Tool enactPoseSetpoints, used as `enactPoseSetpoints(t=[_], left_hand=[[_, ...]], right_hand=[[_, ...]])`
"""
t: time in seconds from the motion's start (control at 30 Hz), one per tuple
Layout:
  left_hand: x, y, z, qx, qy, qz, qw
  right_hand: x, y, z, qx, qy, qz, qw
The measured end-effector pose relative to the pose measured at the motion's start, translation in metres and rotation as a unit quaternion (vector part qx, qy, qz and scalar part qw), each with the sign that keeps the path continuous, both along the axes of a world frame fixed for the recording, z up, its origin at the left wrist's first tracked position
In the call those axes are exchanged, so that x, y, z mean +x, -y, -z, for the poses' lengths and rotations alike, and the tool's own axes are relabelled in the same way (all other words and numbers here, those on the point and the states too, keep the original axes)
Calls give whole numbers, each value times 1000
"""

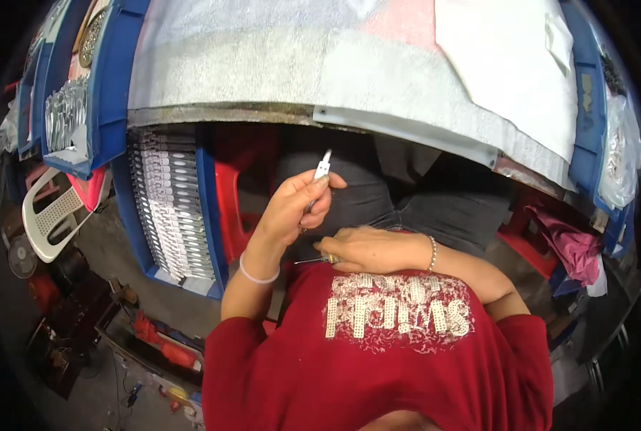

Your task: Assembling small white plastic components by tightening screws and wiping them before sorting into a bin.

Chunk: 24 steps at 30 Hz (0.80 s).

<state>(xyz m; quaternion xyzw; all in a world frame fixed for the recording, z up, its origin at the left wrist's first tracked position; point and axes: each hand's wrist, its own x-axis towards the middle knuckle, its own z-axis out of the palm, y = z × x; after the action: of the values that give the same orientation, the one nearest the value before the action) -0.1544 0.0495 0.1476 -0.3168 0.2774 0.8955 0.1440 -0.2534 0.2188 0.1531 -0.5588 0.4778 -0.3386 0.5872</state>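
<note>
My left hand (302, 205) is raised in front of my lap, just short of the table edge. Between its thumb and fingers it pinches a small flat white-and-silver piece (322, 169) with a narrow tip pointing up; its exact kind is unclear. Lower down, my right hand (378, 250) rests against my body at the waist, curled round a thin tool (329, 258). That tool has a yellowish handle, mostly hidden in the fingers, and a slim metal shaft pointing left, like a small screwdriver. The two hands are apart.
A cloth-covered table (249, 72) spans the far side. Left of my legs stands a blue crate (216, 251) with rows of small black-and-silver pieces. Blue bins (116, 86) flank the table, and a red stool (227, 208) and white chair (44, 223) stand at left.
</note>
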Motion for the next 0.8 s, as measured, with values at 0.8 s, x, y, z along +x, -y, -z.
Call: enactPoseSetpoints(t=[0.8], left_hand=[[1, -40, 2, -174, 37, -37, 983]], right_hand=[[-58, -15, -54, -36, -282, 261, 922]])
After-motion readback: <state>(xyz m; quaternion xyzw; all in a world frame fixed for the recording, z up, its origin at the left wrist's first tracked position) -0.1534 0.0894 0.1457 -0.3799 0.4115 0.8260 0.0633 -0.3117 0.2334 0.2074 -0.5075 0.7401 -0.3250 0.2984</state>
